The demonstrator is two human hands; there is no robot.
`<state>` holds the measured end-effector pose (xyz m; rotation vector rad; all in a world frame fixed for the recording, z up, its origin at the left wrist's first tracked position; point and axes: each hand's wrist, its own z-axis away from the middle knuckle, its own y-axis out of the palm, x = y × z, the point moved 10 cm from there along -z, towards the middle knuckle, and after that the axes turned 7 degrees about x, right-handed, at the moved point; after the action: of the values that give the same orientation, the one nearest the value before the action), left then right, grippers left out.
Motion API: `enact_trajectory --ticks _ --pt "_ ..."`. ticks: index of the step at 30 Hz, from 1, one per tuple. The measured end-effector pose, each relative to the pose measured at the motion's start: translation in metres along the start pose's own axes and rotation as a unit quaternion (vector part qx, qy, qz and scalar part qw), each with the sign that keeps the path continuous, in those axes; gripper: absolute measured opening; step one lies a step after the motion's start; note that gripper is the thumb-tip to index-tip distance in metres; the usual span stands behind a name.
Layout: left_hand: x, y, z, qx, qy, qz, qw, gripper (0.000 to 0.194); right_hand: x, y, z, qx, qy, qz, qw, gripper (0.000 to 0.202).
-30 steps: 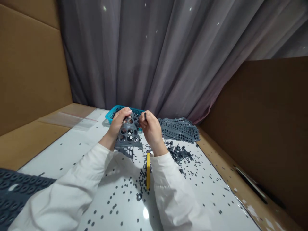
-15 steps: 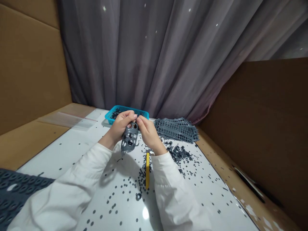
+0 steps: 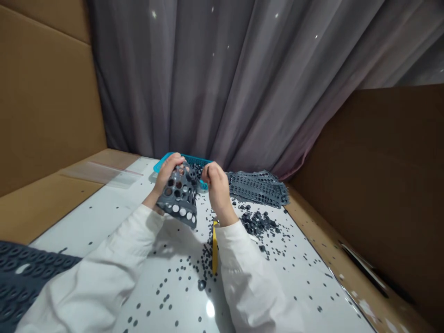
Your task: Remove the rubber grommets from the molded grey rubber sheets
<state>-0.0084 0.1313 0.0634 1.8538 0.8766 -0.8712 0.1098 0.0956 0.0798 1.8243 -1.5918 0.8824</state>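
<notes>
A dark grey rubbery sheet full of round holes [image 3: 178,192] hangs bent from my left hand [image 3: 167,175], whose fingers grip its upper part. My right hand [image 3: 218,187] is just to the right, apart from the sheet, with its fingers curled and pressed together; whatever they hold is too small to make out. Behind both hands sits a blue basket [image 3: 163,162] with dark pieces in it. Below my right wrist a yellow tool [image 3: 215,249] lies on the white table, partly covered by the sleeve.
Stacked perforated sheets [image 3: 258,187] lie at the back right, with a pile of small dark pieces [image 3: 258,223] in front. Another dark sheet [image 3: 31,277] is at the near left. Clear plastic bags [image 3: 104,175] lie back left. Dark discs dot the table [image 3: 114,222]. Cardboard walls stand at both sides.
My hands have moved apart, my right one away from the sheet. The sheet, rolled narrow before, now spreads wider and hangs turned, its lower edge toward me.
</notes>
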Motion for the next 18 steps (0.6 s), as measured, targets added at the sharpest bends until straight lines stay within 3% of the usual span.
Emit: enact_trajectory --ticks 4,10,15,18 --pt "-0.01 0.005 0.002 -0.003 0.04 0.015 0.999 0.038 0.013 0.022 0.009 0.093 -0.005 0.212 0.973 0.026" --pt "-0.016 0.009 0.012 -0.02 0.099 -0.022 0.995 0.034 0.012 0.029 0.01 0.111 0.013 0.287 0.951 0.022" --pt "-0.01 0.012 0.012 -0.017 0.086 -0.033 0.996 0.036 0.005 0.027 0.008 0.129 0.019 0.245 0.961 0.021" --pt "0.003 0.014 0.009 0.004 0.023 0.051 0.998 0.039 -0.005 0.023 0.008 0.111 0.043 0.111 0.987 0.024"
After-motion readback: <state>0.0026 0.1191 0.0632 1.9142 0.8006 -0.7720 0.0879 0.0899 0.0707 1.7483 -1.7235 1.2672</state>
